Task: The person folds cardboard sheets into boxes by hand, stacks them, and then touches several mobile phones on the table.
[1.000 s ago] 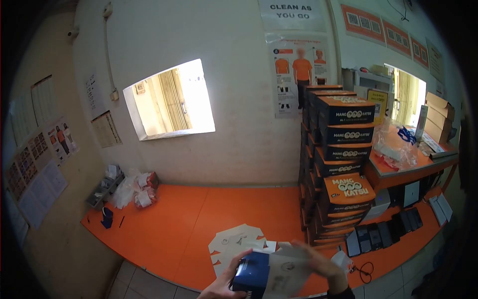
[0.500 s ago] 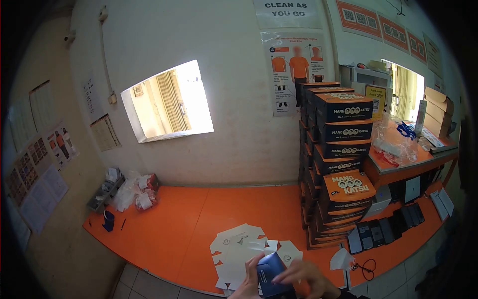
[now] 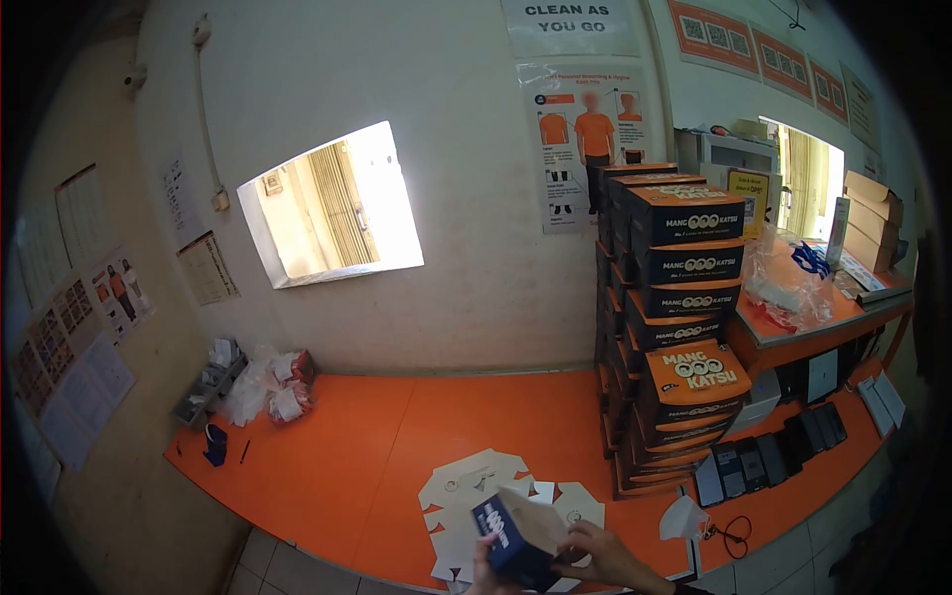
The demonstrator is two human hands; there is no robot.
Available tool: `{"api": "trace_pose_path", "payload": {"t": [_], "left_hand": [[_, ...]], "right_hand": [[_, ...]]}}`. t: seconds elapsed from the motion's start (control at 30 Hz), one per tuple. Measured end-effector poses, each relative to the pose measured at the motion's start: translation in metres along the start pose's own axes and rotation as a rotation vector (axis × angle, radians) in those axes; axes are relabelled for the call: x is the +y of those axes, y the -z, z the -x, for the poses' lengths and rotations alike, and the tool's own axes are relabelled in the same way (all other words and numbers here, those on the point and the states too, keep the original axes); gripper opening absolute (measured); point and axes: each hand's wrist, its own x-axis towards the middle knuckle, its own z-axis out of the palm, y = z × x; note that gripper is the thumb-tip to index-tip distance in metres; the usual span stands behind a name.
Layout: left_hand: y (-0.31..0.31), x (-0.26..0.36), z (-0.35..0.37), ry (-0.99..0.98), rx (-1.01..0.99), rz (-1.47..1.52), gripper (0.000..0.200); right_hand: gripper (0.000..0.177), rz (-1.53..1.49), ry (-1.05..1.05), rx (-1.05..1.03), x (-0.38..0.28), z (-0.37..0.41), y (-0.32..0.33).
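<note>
A small dark blue box (image 3: pixel 504 540) with white lettering is tilted near the bottom centre, its brown inside showing at the top. My left hand (image 3: pixel 486 573) grips it from the lower left, partly cut off by the frame edge. Against its right side, my right hand (image 3: pixel 598 555) presses with bent fingers at the edge. Beneath and behind the box, flat white die-cut cardboard sheets (image 3: pixel 458 496) lie on the orange table (image 3: pixel 347 476).
Stacked black and orange boxes (image 3: pixel 694 297) stand right of centre. A white mask-like item (image 3: pixel 682 518) and a dark cord (image 3: pixel 736 535) lie at the right. Phones (image 3: pixel 754 461) line the right side. Plastic bags (image 3: pixel 260 389) and a grey tray (image 3: pixel 210 382) sit far left.
The box has turned, so its lettered side and brown inside now show. My left hand has shifted lower, and my right hand has moved from over the box to its right edge.
</note>
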Motion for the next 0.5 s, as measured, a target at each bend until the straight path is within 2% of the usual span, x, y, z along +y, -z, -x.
{"api": "trace_pose_path", "payload": {"t": [0.1, 0.13, 0.23, 0.27, 0.3, 0.37, 0.4, 0.5], "left_hand": [[-0.038, 0.014, 0.035, 0.242, -0.136, 0.463, 0.061], [-0.039, 0.019, 0.038, 0.248, -0.081, 0.337, 0.048], [-0.04, 0.014, 0.025, 0.229, -0.118, 0.015, 0.076], [-0.02, 0.014, 0.011, 0.281, -0.259, 0.076, 0.08], [-0.006, 0.005, 0.002, 0.236, -0.248, 0.048, 0.081], [-0.026, 0.014, 0.02, 0.143, -0.219, -0.018, 0.083], [-0.023, 0.011, 0.024, 0.124, -0.253, 0.105, 0.081], [0.017, -0.053, 0.001, -0.124, -0.022, -0.329, 0.04]], "right_hand": [[0.044, -0.147, -0.077, 0.113, 0.016, -0.004, 0.005], [0.053, -0.325, -0.188, 0.097, 0.005, -0.008, 0.01], [0.059, -0.366, -0.217, 0.162, 0.0, -0.016, -0.013], [0.064, -0.139, -0.139, -0.035, -0.008, -0.013, -0.009], [0.059, -0.112, 0.008, 0.018, -0.005, -0.012, -0.006], [0.05, -0.065, 0.305, 0.128, 0.013, -0.009, -0.002], [0.059, 0.021, 0.304, 0.253, 0.033, -0.009, 0.001], [0.064, -0.023, -0.119, 0.513, 0.05, -0.019, -0.031]]}}
